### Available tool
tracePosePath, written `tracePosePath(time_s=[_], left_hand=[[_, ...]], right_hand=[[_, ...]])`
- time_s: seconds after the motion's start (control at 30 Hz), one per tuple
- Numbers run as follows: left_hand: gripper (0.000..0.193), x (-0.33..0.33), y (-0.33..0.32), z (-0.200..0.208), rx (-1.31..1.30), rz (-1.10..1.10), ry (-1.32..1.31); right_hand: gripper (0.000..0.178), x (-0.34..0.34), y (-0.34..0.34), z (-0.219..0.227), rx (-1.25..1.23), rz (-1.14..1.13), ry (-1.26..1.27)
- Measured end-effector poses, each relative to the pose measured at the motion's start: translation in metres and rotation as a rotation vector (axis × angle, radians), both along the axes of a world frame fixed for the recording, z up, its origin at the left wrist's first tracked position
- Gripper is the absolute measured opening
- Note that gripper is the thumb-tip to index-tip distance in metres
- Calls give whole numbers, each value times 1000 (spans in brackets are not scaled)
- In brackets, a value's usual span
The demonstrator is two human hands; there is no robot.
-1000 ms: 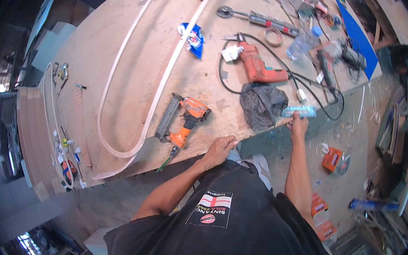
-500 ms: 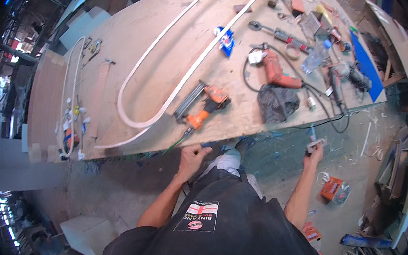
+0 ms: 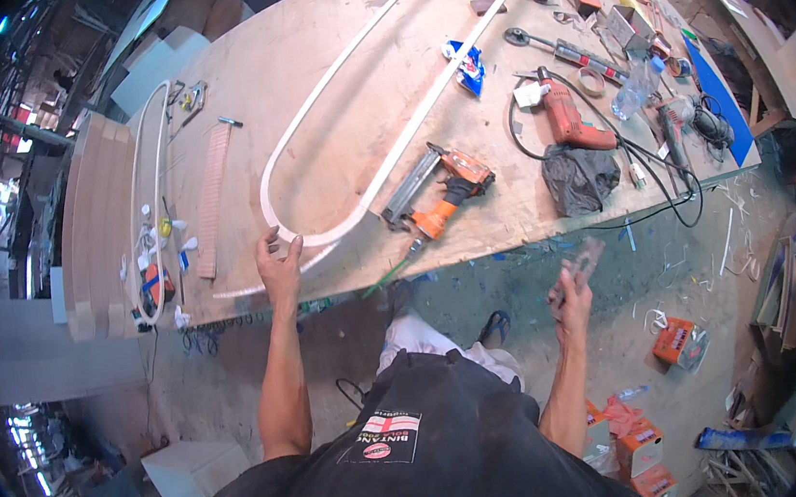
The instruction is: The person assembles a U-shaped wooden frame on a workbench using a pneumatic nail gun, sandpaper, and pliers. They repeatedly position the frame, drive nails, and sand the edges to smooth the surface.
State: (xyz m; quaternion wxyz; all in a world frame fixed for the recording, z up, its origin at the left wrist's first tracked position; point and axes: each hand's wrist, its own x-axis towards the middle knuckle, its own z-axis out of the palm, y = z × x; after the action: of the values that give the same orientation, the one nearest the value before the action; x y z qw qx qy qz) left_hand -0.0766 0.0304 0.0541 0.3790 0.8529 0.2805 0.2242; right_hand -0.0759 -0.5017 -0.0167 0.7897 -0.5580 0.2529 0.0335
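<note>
Currently: 1 loop [image 3: 405,141], pale strip, long w/ rounded ends, lying on bench [image 3: 206,84], near curve close to front edge. L hand [image 3: 279,269]: at that near curve, thumb & fingertips parted, appar. touching it; whether pinching or merely resting, can't tell. R hand [image 3: 570,300]: closed round 1 small greyish block [image 3: 587,258], blurred, exact kind n/k, held off bench, out past front edge.

Adjacent: 1 nail gun [image 3: 436,218], orange/blk, just R of loop, w/ green hose [image 3: 389,277] over edge; 1 blue packet [image 3: 472,78], at loop's R run; 1 drill [image 3: 566,114], red, w/ blk bag [image 3: 585,177] beside & blk cable [image 3: 701,207] sagging past edge.

Hazards (judged): loop poss. knocks nail gun if swung R, gap being small; nail gun could then go over edge, esp. if hose is tugged. Packet may snag loop if strip is dragged across it. Loop might kink or crack if near curve is lifted alone, far end unsupported. Cable may catch R hand if arm sweeps outward, poss. dragging drill. Block could slip if grip slackens, floor [image 3: 489,283] below it
</note>
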Motion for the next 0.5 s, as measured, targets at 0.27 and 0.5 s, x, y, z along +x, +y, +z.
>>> tracePosePath(time_s=[0.27, 0.5], left_hand=[[77, 112, 139, -52, -205, 68, 83], [66, 181, 170, -84, -639, -231, 112]], right_hand=[[30, 131, 211, 50, -278, 165, -64], [66, 205, 312, 8, -924, 14, -40]])
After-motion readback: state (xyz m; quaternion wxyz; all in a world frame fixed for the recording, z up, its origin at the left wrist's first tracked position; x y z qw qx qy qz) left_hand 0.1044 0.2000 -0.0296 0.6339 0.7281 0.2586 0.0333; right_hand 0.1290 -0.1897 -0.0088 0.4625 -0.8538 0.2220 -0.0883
